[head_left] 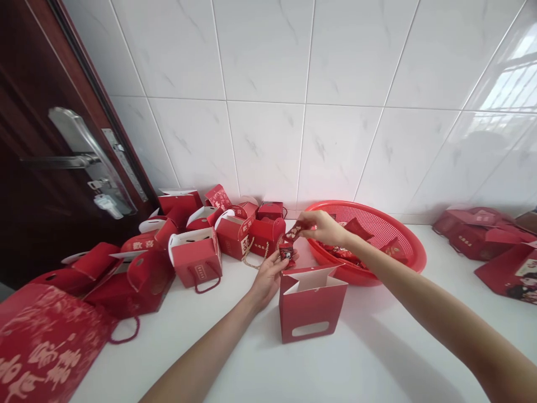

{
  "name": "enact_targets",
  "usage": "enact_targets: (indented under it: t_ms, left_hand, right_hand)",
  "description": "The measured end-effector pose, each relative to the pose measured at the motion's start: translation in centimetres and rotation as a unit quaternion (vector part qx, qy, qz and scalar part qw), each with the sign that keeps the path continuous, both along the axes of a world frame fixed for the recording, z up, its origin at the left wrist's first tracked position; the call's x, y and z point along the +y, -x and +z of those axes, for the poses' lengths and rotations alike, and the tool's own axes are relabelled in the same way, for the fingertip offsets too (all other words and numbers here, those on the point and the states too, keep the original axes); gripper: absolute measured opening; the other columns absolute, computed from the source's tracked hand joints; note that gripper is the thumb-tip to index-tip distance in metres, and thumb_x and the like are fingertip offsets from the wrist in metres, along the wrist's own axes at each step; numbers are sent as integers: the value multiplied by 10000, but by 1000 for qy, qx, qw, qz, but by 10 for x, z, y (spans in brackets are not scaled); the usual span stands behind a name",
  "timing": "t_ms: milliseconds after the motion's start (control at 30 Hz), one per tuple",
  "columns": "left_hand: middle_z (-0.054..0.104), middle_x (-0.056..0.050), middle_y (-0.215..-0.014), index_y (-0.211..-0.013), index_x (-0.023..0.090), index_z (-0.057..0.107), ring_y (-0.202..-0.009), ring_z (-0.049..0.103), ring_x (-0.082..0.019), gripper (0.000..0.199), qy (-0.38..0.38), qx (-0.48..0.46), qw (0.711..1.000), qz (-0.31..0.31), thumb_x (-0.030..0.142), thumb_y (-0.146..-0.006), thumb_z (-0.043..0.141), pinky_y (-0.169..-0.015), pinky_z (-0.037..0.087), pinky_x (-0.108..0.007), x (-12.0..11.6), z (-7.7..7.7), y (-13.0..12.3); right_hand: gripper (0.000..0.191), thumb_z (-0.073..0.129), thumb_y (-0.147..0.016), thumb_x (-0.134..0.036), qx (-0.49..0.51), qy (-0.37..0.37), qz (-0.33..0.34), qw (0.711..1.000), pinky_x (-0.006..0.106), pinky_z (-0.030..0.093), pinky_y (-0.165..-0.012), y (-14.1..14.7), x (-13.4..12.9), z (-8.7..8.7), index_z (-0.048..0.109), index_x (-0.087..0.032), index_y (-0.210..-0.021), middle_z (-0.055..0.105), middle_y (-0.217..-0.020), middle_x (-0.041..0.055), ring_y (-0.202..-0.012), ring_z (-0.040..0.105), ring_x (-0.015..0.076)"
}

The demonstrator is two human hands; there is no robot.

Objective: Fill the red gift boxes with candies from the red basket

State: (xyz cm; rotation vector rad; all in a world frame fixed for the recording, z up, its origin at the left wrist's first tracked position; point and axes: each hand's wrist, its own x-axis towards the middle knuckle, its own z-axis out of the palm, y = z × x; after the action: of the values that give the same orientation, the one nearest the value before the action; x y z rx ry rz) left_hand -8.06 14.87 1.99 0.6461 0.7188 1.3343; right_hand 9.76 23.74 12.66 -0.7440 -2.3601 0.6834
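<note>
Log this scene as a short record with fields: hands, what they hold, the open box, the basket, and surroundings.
left hand: left hand holds a small red sweet above the open box
right hand: right hand pinches a red wrapper by the basket's rim
open box: red box, flaps up, upright on the white counter
basket: round red basket with red packets inside
surroundings: folded red boxes at left, dark door, tiled wall
</note>
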Motion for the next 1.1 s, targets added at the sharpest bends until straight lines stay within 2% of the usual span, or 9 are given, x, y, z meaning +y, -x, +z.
enact_targets:
  t_ms: [200, 400, 567, 633, 700, 800, 900, 1000, 1100]
  left_hand:
    - [783, -137, -1142, -1051, 148, 767, -1173, 697, -288, 297, 0, -13, 1000, -5, 151, -760, 827, -1026, 524, -351, -2, 3, 0]
    - [800, -121, -1043, -980, 137, 766, -1098, 726, -299, 223, 15, -31, 999, -11, 123, -758, 772, -1005, 532, -372, -3, 5, 2]
    - [792, -88, -929, -894, 138, 744, -924, 757, -251, 114, 35, -52, 998, 6, 187, -795, 771, -918, 565, -340, -4, 6, 2]
    - [788, -70, -894, -916, 147, 737, -853, 757, -218, 146, 43, -42, 998, 16, 169, -787, 803, -874, 574, -310, -4, 7, 1]
    - [785, -49, -870, -928, 165, 725, -786, 752, -186, 173, 61, -34, 997, 30, 114, -782, 802, -841, 583, -285, -5, 9, 0]
    - [774, -24, -823, -900, 186, 710, -719, 740, -162, 152, 89, -22, 995, 43, 69, -814, 754, -805, 595, -266, -6, 14, -2]
    - [767, -25, -805, -899, 189, 706, -711, 741, -174, 137, 107, -12, 993, 40, 67, -840, 721, -782, 606, -278, -7, 18, -2]
    - [766, -27, -820, -933, 188, 699, -723, 743, -178, 160, 119, -6, 992, 47, 57, -841, 712, -780, 606, -283, -8, 20, -2]
    - [765, -32, -836, -958, 183, 698, -737, 742, -177, 189, 127, -4, 990, 55, 42, -832, 717, -783, 599, -277, -8, 21, -3]
  right_hand:
    - [254, 514, -735, 29, -92, -92, -18, 991, 255, 432, -666, 15, -15, -17, 678, -165, -744, 712, -773, 43, -714, 608, 158]
    - [339, 463, -719, 63, -165, -160, -5, 973, 278, 371, -696, 16, -19, -26, 710, -168, -745, 721, -898, 78, -718, 570, 159]
    - [376, 456, -813, 40, -204, -224, 18, 953, 277, 405, -690, 18, -22, -33, 760, -182, -808, 741, -996, 84, -724, 613, 154]
    - [398, 462, -813, 41, -193, -225, 24, 955, 285, 453, -718, 16, -22, -31, 778, -194, -871, 741, -1074, 94, -807, 654, 179]
    - [435, 462, -812, 35, -147, -233, 11, 961, 320, 507, -812, 11, -17, -24, 786, -208, -970, 721, -1170, 110, -962, 674, 214]
    - [469, 442, -850, -1, -87, -208, -100, 969, 358, 521, -945, -5, 1, -6, 752, -203, -1137, 697, -1240, 114, -1127, 650, 234]
    - [480, 415, -874, -13, -164, -130, -233, 950, 326, 501, -991, -29, 28, 7, 704, -164, -1226, 694, -1269, 121, -1160, 647, 226]
    - [449, 485, -814, 7, -243, -75, -261, 931, 315, 525, -924, -52, 49, 2, 733, -144, -1157, 740, -1181, 130, -1085, 689, 252]
    - [484, 607, -753, -7, -311, -34, -264, 912, 307, 543, -852, -68, 57, -15, 730, -192, -1183, 750, -1164, 112, -1061, 705, 274]
